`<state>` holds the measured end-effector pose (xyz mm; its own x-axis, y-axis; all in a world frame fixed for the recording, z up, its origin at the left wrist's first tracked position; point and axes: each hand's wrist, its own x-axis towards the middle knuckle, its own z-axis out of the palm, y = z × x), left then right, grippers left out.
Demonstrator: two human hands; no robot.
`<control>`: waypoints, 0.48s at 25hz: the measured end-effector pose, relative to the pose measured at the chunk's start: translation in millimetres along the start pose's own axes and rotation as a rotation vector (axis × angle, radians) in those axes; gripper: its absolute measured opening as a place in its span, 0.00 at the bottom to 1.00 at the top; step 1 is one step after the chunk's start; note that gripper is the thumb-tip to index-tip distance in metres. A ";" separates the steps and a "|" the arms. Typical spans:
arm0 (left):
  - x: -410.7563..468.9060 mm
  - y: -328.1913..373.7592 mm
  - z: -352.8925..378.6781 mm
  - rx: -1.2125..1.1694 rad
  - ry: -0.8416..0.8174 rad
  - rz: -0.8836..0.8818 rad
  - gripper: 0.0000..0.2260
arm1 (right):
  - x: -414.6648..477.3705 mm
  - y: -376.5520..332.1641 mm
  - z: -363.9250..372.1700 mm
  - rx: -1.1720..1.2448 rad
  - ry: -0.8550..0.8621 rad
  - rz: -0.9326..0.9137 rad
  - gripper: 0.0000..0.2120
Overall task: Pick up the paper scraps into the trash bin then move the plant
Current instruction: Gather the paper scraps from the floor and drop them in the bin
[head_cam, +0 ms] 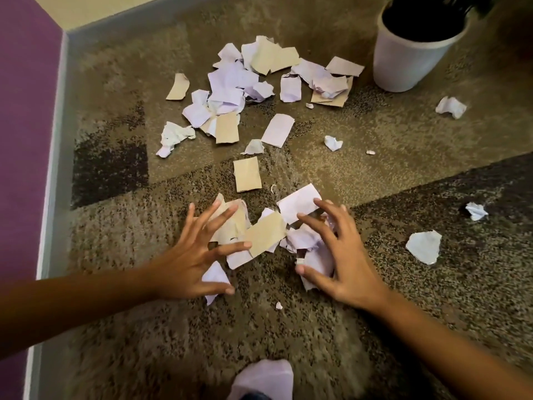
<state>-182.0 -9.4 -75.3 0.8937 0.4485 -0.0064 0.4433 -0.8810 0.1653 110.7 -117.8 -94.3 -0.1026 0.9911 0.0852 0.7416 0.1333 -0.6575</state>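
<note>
Head view, the only one I have.

Left hand [190, 255]: fingers spread wide and fairly straight, resting on the left edge of the near pile [265, 235] of paper scraps. The thumb sits on a white scrap and nothing is gripped. Right hand [340, 255]: spread and clawed over the right edge of the same pile, fingertips on crumpled white paper, not closed round anything I can see. The pile is a mix of white and tan pieces and lies between the two hands on the carpet [317, 342].

Around it:
- A lone tan piece [247, 174] lies flat just beyond the near pile.
- The far pile [251, 79] lies further out and is bigger and loosely scattered.
- The plant [427, 15] stands upright in a white pot [409, 62] at top right, just beside the far pile's right end. The nearest scrap looks close to the pot but apart from it.
- Stray scraps [424, 246], crumpled, dot the right side, well apart from both piles.
- A tiny bit [278, 306] lies between the wrists.

Edges and room:
- The baseboard [54, 168] runs down the left, with the purple wall [23, 140] beyond it and a corner at top left. The left forearm comes in near that edge.
- There is open carpet from the near pile down to the bottom of the frame, except for a sock [262, 379] toe at bottom centre.
- There is open carpet right of the right hand, with only the strays on it.
</note>
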 end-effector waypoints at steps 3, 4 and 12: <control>-12.6 3.9 9.4 0.205 -0.009 -0.030 0.30 | -10.4 -5.0 19.1 -0.341 -0.005 -0.086 0.39; -12.2 4.0 12.1 0.229 -0.001 -0.077 0.30 | -9.2 -5.0 23.3 -0.404 0.006 -0.085 0.38; 39.0 -1.1 8.2 0.238 -0.134 -0.091 0.26 | 55.1 -7.0 31.1 -0.436 0.017 -0.003 0.36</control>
<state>-147.0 7.9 -83.8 0.8435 0.5175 -0.1436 0.5117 -0.8556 -0.0775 79.3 -64.2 -108.3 -0.0974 0.9901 0.1012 0.9521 0.1223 -0.2802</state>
